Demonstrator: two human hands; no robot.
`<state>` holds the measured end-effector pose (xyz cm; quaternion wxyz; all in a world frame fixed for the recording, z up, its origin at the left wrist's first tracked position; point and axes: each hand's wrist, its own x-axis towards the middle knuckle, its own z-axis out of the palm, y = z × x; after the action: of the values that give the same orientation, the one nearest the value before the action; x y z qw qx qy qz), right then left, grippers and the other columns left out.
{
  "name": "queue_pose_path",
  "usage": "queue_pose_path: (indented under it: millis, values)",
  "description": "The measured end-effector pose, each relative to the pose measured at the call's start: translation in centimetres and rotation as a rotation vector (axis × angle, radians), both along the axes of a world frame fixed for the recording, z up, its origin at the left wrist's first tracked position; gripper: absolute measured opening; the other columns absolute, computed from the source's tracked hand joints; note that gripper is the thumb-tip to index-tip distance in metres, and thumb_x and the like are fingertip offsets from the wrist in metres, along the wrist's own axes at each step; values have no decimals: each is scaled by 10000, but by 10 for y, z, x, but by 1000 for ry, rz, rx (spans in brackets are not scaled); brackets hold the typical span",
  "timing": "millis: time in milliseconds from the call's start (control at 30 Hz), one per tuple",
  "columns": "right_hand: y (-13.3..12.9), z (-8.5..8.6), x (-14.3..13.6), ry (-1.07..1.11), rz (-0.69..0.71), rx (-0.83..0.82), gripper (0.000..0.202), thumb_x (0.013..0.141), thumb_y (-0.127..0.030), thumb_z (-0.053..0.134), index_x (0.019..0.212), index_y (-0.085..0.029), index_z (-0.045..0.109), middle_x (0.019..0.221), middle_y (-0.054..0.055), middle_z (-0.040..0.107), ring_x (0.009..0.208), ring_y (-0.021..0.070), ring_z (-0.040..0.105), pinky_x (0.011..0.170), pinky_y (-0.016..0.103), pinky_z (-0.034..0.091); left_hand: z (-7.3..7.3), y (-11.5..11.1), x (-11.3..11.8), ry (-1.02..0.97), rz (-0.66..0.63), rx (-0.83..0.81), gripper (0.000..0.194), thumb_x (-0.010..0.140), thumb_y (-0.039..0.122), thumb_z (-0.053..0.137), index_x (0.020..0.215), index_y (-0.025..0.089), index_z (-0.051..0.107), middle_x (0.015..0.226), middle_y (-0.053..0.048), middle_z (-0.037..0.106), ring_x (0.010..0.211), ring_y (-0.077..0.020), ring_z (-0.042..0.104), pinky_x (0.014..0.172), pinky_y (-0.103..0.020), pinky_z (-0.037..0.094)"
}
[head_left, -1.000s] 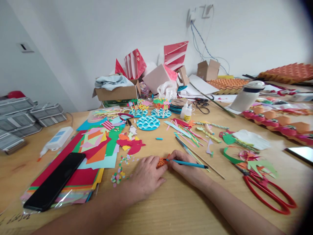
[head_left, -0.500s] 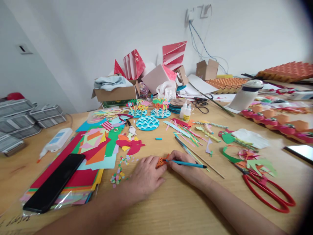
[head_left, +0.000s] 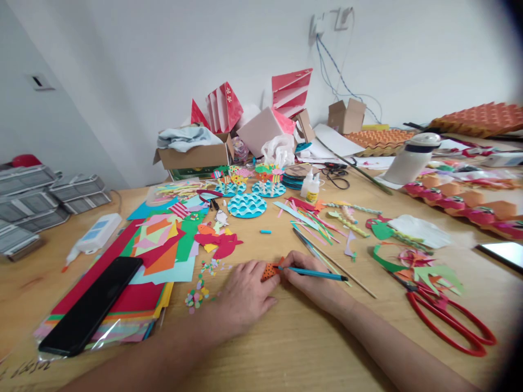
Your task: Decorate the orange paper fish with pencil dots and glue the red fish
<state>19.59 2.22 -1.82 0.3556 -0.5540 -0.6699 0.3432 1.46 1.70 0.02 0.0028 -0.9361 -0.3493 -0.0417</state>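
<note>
My right hand is closed round a blue felt-tip pen, whose tip touches a small orange paper piece covered in dark dots. From the left, my left hand holds that piece against the tabletop, its fingers partly covering it. A short blue pen cap lies beyond the hands. Paper confetti is scattered left of my left hand. Next to my right hand lie a thin wooden stick and narrow paper strips.
Red-handled scissors lie at the right near green paper scraps. At the left, a black phone rests on coloured paper sheets. Blue wavy discs, glue bottles and a cardboard box stand farther back.
</note>
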Motion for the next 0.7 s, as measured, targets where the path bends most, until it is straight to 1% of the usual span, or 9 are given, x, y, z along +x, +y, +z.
queue_pose_path:
  millis: [200, 433, 700]
  values:
    - [0, 2, -1, 11, 16, -10, 94, 677, -151, 465, 673, -177, 556, 606, -21, 581, 550, 101, 492, 493, 202, 363, -2, 0, 1, -1, 9, -1, 373, 803, 357, 586, 1136, 234, 473, 1070, -67, 476, 992, -237, 435, 816, -371, 412]
    - [2, -4, 1, 25, -10, 13, 89, 664, -148, 478, 658, -182, 560, 600, -24, 590, 545, 100, 500, 492, 200, 361, -3, 0, 1, 1, 1, 8, 385, 805, 355, 580, 1152, 234, 464, 1067, -70, 471, 985, -236, 435, 810, -369, 411]
    - [-1, 3, -1, 10, 1, -14, 83, 665, -159, 469, 647, -178, 548, 582, -22, 572, 534, 103, 481, 482, 204, 347, -3, 0, 1, -6, 7, -1, 368, 819, 347, 559, 1157, 241, 459, 1081, -67, 460, 998, -235, 424, 824, -377, 402]
